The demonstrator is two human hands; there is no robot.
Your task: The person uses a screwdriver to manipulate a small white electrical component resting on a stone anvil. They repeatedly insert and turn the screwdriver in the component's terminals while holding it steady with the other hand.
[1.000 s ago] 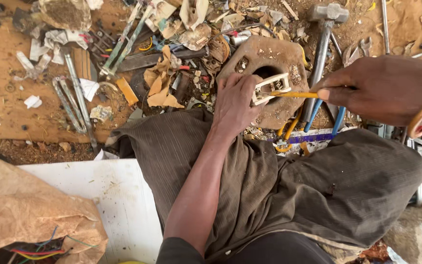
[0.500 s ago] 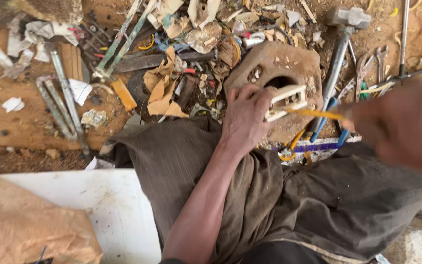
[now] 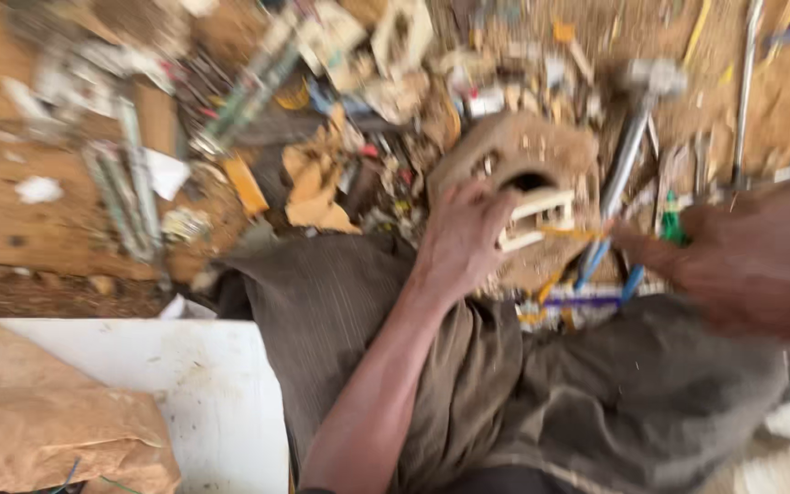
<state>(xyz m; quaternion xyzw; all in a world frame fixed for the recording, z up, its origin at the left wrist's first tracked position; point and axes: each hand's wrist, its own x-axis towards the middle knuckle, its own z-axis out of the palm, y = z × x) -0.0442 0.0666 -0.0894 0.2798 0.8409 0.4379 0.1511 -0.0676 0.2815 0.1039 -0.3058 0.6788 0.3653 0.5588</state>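
My left hand grips a small pale wooden frame-like piece and presses it against a worn round wooden block. My right hand comes in from the right, blurred, holding a thin yellow-handled tool whose tip meets the pale piece. Both hands work just beyond my knees, which are covered in brown cloth.
A hammer with a metal shaft lies right of the block. Wood scraps, cardboard bits, metal rods and litter cover the sandy ground. A white board and a brown paper sack sit at the lower left.
The view shifted and blurred. My right hand has moved lower and closer to the pale piece; my left hand keeps holding it on the block.
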